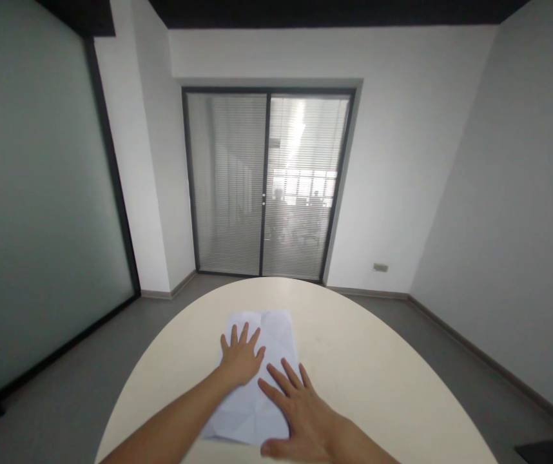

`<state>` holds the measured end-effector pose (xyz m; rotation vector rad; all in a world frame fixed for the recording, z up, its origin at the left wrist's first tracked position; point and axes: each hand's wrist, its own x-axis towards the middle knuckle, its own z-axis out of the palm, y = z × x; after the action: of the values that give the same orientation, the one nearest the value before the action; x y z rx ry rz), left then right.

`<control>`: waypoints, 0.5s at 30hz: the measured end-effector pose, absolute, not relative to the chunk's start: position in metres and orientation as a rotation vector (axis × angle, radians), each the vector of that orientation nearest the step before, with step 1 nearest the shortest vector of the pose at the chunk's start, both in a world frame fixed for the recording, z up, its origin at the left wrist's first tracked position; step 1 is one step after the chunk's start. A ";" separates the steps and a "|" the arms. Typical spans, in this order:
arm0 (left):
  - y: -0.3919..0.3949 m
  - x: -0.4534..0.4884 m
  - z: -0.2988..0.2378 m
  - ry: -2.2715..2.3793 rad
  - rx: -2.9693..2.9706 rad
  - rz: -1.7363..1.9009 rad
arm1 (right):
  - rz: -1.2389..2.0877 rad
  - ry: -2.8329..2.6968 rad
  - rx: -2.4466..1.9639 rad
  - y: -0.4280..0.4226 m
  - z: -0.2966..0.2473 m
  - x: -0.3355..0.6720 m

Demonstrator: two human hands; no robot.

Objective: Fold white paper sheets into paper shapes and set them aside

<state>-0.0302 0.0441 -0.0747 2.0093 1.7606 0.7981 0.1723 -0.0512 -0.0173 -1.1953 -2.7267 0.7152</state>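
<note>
A white sheet of paper (276, 335) with crease lines lies unfolded on the round cream table (363, 361). My left hand (242, 357) rests flat on its upper left part, fingers spread. Over the lower right edge of the sheet is my right hand (300, 409), palm down with the fingers apart and the thumb stretched toward the near edge. Neither hand grips anything. The hands and my left forearm hide parts of the paper.
Beyond the table stands a dark-framed glass door (263, 187) with blinds. A frosted glass panel (39, 193) is on the left. Low on the white wall sits a socket plate (381, 267). A dark object (552, 450) shows at the bottom right.
</note>
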 end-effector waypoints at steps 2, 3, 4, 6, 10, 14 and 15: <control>0.060 -0.034 -0.072 1.811 1.980 0.761 | 0.717 -2.743 -1.172 -0.044 -0.016 0.168; 0.068 -0.037 -0.070 1.858 1.951 0.727 | 0.719 -2.756 -1.156 -0.039 -0.015 0.165; 0.077 -0.040 -0.068 1.912 1.920 0.687 | 0.717 -2.763 -1.143 -0.034 -0.014 0.162; 0.093 -0.047 -0.064 2.037 1.849 0.627 | 0.711 -2.770 -1.106 -0.024 -0.013 0.155; 0.121 -0.060 -0.065 2.237 1.778 0.599 | 0.642 -2.714 -1.008 -0.009 -0.013 0.145; 0.137 -0.069 -0.071 2.408 1.882 0.359 | 0.659 -2.714 -0.957 0.004 -0.011 0.141; 0.140 -0.070 -0.071 2.433 1.900 0.308 | 0.676 -2.707 -0.946 0.008 -0.010 0.139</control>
<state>-0.0705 0.1400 -0.0711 1.8999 2.4327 0.3081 0.1392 0.0078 -0.0103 -0.9457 -2.7067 0.6762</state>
